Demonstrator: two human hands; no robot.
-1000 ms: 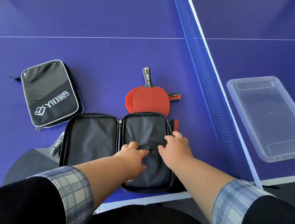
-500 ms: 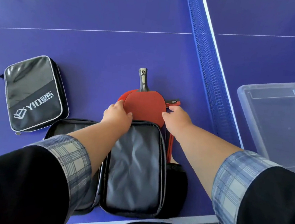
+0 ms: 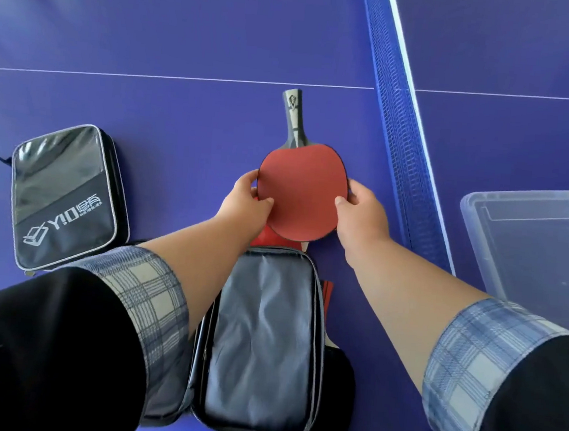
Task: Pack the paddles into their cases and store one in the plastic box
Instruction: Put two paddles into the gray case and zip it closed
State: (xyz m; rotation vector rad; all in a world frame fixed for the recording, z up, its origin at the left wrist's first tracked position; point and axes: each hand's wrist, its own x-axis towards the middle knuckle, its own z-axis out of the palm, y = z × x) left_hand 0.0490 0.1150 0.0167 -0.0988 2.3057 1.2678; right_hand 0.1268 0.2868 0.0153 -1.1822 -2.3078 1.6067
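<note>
Two grips clamp one red paddle [image 3: 300,192] by the blade: left grip [image 3: 246,201] pinches its left edge, right grip [image 3: 362,212] its right edge, handle pointing away, blade just beyond the open case [image 3: 261,344] and overlapping a second red paddle [image 3: 270,240]. Zipped case [image 3: 63,196] lies to the left on the blue surface [image 3: 154,32]; clear plastic box [image 3: 527,250] sits right of the net [image 3: 398,122], well apart.

Arms extended forward, left grip [image 3: 247,201] and right grip [image 3: 362,212] both pinching.
</note>
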